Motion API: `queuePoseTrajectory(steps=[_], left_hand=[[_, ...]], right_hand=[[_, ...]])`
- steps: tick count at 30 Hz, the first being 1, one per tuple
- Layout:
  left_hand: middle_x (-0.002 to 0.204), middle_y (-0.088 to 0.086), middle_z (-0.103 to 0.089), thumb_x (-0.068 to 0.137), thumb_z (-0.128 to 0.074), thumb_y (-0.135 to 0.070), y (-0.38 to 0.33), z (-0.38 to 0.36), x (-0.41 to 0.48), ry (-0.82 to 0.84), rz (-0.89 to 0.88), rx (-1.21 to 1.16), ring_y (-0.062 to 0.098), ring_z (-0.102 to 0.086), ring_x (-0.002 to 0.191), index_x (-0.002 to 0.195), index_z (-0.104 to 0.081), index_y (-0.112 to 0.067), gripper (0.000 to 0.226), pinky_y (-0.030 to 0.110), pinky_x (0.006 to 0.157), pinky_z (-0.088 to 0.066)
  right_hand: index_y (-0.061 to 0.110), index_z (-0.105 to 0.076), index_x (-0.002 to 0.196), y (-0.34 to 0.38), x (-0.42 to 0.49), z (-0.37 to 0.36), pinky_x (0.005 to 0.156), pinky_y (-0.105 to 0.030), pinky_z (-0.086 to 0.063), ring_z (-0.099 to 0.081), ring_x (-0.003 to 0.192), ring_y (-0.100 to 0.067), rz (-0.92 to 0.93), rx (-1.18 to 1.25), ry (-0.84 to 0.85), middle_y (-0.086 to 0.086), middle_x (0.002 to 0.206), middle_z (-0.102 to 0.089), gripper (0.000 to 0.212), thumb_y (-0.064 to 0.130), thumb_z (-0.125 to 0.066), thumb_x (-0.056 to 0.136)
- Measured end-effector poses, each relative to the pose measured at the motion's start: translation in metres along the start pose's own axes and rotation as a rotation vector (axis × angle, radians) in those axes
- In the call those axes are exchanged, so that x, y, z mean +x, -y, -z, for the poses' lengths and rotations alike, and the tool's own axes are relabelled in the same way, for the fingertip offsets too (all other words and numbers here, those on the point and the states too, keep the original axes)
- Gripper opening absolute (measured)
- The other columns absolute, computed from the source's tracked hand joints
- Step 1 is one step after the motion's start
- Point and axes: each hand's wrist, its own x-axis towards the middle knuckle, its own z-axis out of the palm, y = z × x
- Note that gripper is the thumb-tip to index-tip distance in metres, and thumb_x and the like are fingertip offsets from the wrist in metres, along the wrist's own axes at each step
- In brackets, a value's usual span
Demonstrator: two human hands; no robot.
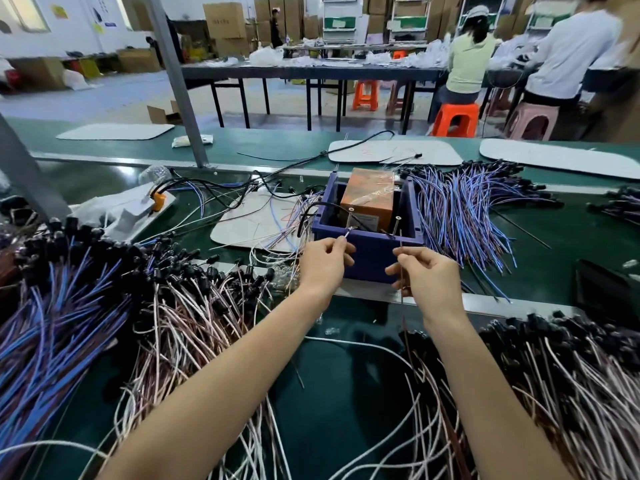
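From my remote seat I see both hands raised in front of the blue plastic box (pixel 369 261), which sits on the green bench (pixel 332 375) at 12 o'clock from me. The left hand (pixel 323 265) has its fingers curled, with thumb and forefinger pinching a short metal-tipped wire end (pixel 348 232). The tip points toward 1 o'clock over the box's near rim. The right hand (pixel 429 277) is also curled. Its thumb and forefinger pinch a thin dark wire (pixel 402 301) that runs nearly straight from 12 to 6 o'clock. The wire pokes up past the fingertips in front of the box wall and trails down past the wrist toward the bench. The two hands are near each other but apart, and both are just in front of the box.

Inside the box an orange carton (pixel 369 199) wrapped in clear film leans against the far wall. Two upright metal pins (pixel 351 218) stand in front of it.

Wire bundles lie around me:
- Blue leads with black caps (pixel 52 323) at 9 o'clock.
- Pink-white leads (pixel 194 320) at 8 o'clock.
- Another blue bundle (pixel 460 216) at 2 o'clock, beside the box.
- White and brown leads (pixel 571 386) at 4 o'clock.

A pale mat (pixel 242 223) lies at 11 o'clock, left of the box.
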Motion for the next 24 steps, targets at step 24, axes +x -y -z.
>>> queuePoseTrajectory(steps=[24], left_hand=[[0.051,-0.008,-0.060,0.103,-0.040,-0.024,0.008,-0.011,0.005,-0.125,-0.114,0.078,0.004,-0.054,0.057,0.081,-0.064,-0.013,0.034,0.022,0.062,-0.039]], right_hand=[[0.017,-0.061,0.094,-0.006,0.002,-0.003,0.055,-0.018,-0.044,-0.060,0.051,-0.007,0.130,-0.021,0.018,0.003,0.091,-0.070,0.028,-0.009,-0.052,0.089]])
